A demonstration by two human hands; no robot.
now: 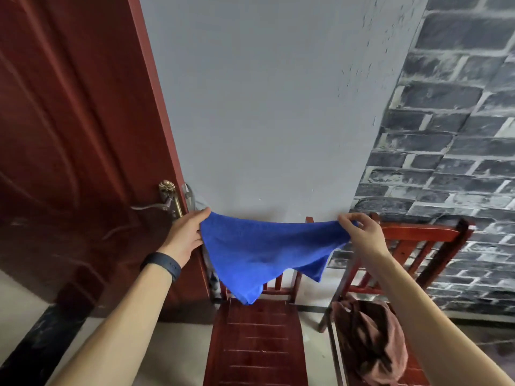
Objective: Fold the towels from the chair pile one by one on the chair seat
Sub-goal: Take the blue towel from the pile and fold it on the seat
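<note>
Between the left hand (pixel 186 232) and the right hand (pixel 359 230), a blue towel (pixel 262 249) hangs in the air above the chair seat (pixel 256 344), each hand pinching one top corner so the upper edge sags and the lower corners droop toward the slats. It looks light, soft and limp, with a nap that should not slip, so I judge the corners the right places to hold. Below the right forearm, a crumpled brown pile (pixel 370 338) lies on the second chair (pixel 418 238).
</note>
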